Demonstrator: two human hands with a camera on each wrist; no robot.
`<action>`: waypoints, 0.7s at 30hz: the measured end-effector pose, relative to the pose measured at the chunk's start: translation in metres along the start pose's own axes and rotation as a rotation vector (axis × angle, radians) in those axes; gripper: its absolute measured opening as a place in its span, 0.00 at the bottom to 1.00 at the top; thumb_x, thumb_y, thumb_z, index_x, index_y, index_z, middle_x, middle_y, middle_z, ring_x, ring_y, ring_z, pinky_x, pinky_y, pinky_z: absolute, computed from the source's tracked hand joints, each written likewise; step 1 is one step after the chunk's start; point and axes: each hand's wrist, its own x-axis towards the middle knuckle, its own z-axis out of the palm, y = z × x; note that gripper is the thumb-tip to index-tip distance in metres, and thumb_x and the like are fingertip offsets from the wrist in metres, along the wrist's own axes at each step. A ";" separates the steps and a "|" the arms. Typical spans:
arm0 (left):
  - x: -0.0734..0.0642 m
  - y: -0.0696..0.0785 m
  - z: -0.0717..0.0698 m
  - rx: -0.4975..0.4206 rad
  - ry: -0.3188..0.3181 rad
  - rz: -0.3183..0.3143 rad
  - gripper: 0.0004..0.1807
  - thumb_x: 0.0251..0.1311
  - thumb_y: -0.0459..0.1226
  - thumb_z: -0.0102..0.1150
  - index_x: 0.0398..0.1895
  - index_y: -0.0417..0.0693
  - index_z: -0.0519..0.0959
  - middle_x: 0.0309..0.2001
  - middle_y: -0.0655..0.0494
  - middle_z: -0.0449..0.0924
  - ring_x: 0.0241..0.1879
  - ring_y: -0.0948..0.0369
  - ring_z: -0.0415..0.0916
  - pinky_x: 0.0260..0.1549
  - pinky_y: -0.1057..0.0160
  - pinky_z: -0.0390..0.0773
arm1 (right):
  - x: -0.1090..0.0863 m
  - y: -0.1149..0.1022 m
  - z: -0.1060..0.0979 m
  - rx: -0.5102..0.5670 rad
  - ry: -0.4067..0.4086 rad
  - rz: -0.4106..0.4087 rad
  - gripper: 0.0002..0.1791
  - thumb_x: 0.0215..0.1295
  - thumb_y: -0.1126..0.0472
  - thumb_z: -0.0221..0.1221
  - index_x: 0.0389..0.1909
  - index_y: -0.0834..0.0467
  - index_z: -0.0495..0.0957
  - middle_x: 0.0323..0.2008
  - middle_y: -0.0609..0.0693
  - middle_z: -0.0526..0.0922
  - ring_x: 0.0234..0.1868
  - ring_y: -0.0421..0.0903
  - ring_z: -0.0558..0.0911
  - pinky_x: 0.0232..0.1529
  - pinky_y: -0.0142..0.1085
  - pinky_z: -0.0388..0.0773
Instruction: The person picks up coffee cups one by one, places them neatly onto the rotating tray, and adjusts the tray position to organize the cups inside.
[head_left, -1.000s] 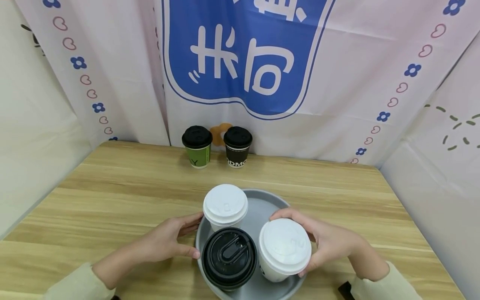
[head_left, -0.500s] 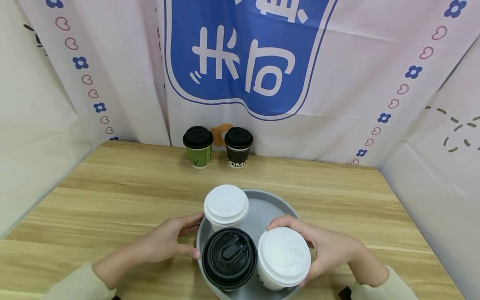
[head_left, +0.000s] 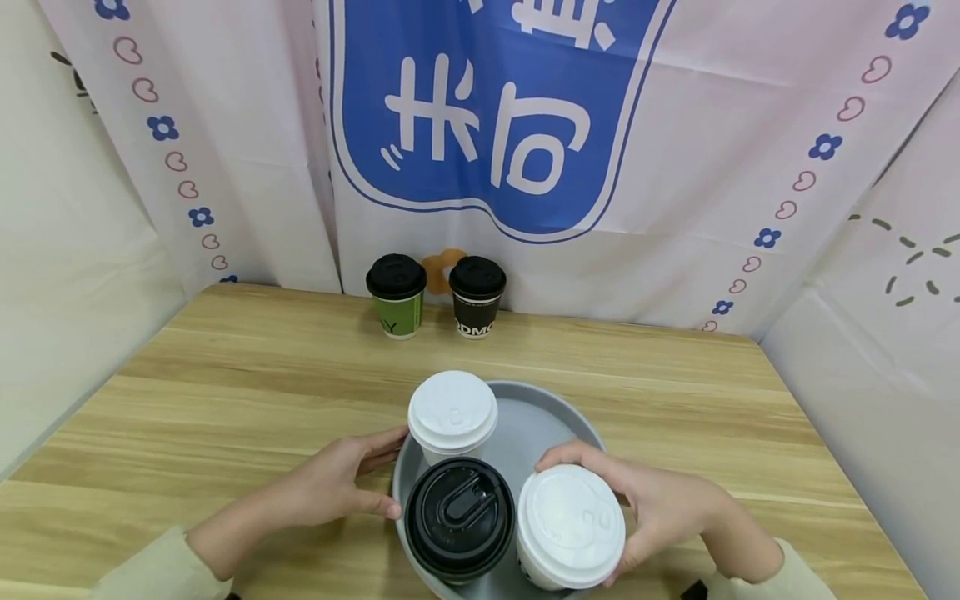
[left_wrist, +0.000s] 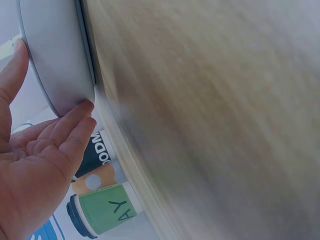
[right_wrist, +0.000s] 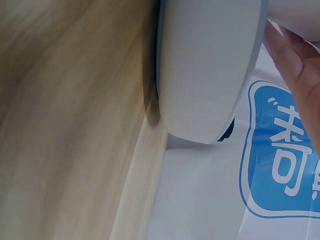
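Note:
A round grey tray (head_left: 536, 408) bears three lidded paper coffee cups. My right hand (head_left: 656, 504) grips the cup with a white lid (head_left: 572, 527) at the tray's right side, thumb and fingers around it. In the right wrist view my right fingers (right_wrist: 295, 65) show above the tray's rim. My left hand (head_left: 341, 479) touches the tray's left edge, its fingers nearly straight on the outer wall and thumb at the rim in the left wrist view. A black-lidded cup (head_left: 459, 518) stands between the hands, and another white-lidded cup (head_left: 453, 414) stands behind it.
At the back of the wooden table (head_left: 225, 375) stand a green cup with a black lid (head_left: 397, 296) and a dark cup with a black lid (head_left: 477, 296). A white curtain with a blue printed shield (head_left: 480, 108) hangs right behind them.
My right hand has moved the white-lidded cup toward me and lower, beside the black-lidded cup. My left hand has stayed at the tray's edge.

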 end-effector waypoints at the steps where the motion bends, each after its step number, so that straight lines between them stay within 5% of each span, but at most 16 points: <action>1: 0.000 0.000 0.000 0.000 0.001 0.001 0.57 0.51 0.49 0.72 0.73 0.25 0.52 0.73 0.28 0.55 0.70 0.38 0.62 0.65 0.51 0.67 | 0.000 -0.001 0.000 -0.013 0.002 0.006 0.57 0.48 0.66 0.76 0.72 0.65 0.48 0.65 0.57 0.66 0.66 0.48 0.69 0.72 0.36 0.65; 8: -0.001 0.000 0.000 0.001 0.004 -0.012 0.57 0.51 0.50 0.72 0.73 0.24 0.52 0.73 0.28 0.55 0.70 0.39 0.63 0.65 0.50 0.67 | -0.005 -0.005 0.003 -0.112 0.025 0.046 0.57 0.52 0.61 0.75 0.74 0.63 0.45 0.67 0.55 0.65 0.67 0.44 0.69 0.72 0.33 0.65; 15: -0.001 0.000 0.000 0.001 0.005 -0.014 0.57 0.51 0.50 0.72 0.73 0.24 0.53 0.73 0.28 0.55 0.70 0.38 0.63 0.65 0.50 0.67 | -0.013 -0.009 -0.002 -0.084 0.042 0.098 0.58 0.56 0.61 0.73 0.77 0.65 0.43 0.74 0.55 0.57 0.71 0.44 0.67 0.70 0.37 0.70; 21: -0.001 -0.001 0.000 0.000 0.005 -0.009 0.57 0.51 0.50 0.72 0.73 0.24 0.53 0.73 0.28 0.55 0.70 0.38 0.63 0.65 0.51 0.67 | -0.025 -0.009 -0.014 -0.101 0.091 0.133 0.53 0.58 0.61 0.70 0.76 0.64 0.47 0.72 0.56 0.64 0.72 0.46 0.67 0.69 0.41 0.72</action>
